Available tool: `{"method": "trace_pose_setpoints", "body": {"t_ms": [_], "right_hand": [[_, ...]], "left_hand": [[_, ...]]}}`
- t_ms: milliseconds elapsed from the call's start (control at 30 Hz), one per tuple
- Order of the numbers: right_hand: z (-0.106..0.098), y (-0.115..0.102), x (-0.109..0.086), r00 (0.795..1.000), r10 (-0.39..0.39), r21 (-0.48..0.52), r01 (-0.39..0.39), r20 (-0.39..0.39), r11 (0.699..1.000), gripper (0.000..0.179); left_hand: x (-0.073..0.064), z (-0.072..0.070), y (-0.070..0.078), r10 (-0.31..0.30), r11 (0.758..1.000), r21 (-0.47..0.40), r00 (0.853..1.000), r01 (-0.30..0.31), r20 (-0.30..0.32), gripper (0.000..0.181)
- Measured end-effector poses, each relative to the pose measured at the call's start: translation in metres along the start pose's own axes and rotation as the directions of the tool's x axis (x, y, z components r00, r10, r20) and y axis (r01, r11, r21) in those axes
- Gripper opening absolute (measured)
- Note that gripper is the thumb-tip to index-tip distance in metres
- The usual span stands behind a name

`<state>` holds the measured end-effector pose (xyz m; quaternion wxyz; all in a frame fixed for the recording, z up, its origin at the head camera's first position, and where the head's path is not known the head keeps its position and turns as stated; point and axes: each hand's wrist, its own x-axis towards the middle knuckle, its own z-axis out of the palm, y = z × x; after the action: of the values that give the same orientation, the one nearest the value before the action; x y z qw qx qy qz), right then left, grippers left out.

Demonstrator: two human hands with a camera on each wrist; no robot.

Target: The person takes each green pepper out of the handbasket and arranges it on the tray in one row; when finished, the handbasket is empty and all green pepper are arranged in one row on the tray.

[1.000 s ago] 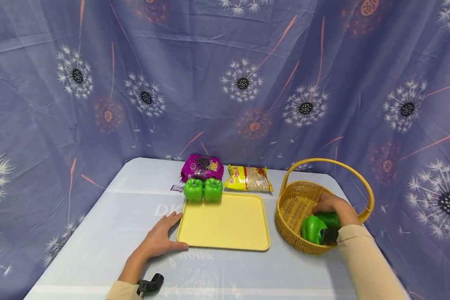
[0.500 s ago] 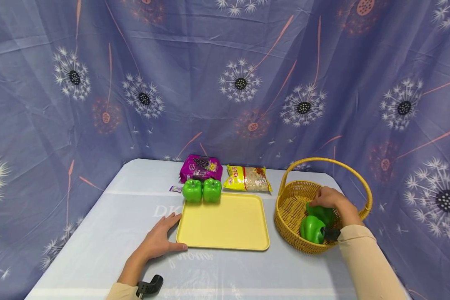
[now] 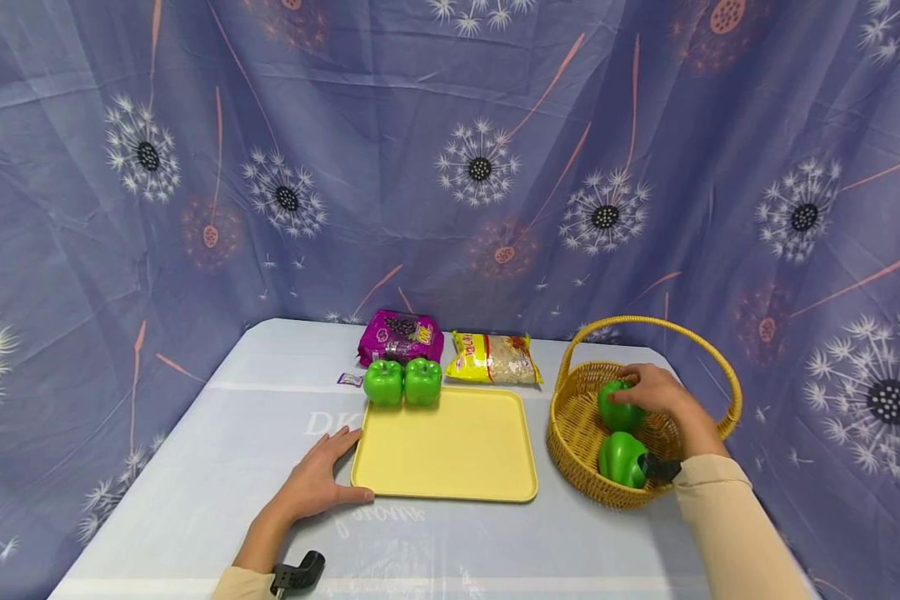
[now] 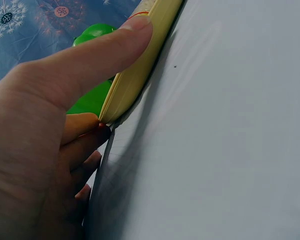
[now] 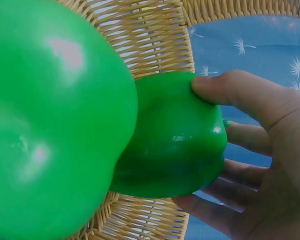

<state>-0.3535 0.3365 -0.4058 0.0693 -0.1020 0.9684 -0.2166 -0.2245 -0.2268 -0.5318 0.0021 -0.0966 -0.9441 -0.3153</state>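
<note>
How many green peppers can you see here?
4. Two peppers side by side at the far left corner of the yellow tray, a third pepper in the wicker basket, and a fourth pepper held there by the right hand. The basket could hide more.

right of the tray (image 3: pixel 446 450) stands the basket (image 3: pixel 572 471) with a pepper (image 3: pixel 620 459) inside; behind lie two bags (image 3: pixel 492 360).

Our pale desk (image 3: pixel 450 550) carries a yellow tray (image 3: pixel 450 450), a wicker basket (image 3: pixel 576 468), a purple packet (image 3: pixel 400 337), a yellow-and-clear bag (image 3: pixel 497 359) and (easily missed) a tiny sachet (image 3: pixel 350 379).
</note>
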Motion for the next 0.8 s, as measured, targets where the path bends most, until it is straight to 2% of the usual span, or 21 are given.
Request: {"method": "trace_pose_setpoints", "body": {"t_ms": [467,800], "right_hand": [[0.006,-0.006,0.001,0.986,-0.099,0.079,0.11,-0.132,0.991,0.068],[0.005,-0.018,-0.003,0.968,-0.189,0.089,0.206,-0.167,0.974,0.068]], "left_hand": [[0.0,0.0,0.0,-0.01,1.0,0.008,1.0,0.01,0.0,0.113],[-0.002,0.0,0.0,0.004,1.0,0.001,1.0,-0.004,-0.007,0.112]]}}
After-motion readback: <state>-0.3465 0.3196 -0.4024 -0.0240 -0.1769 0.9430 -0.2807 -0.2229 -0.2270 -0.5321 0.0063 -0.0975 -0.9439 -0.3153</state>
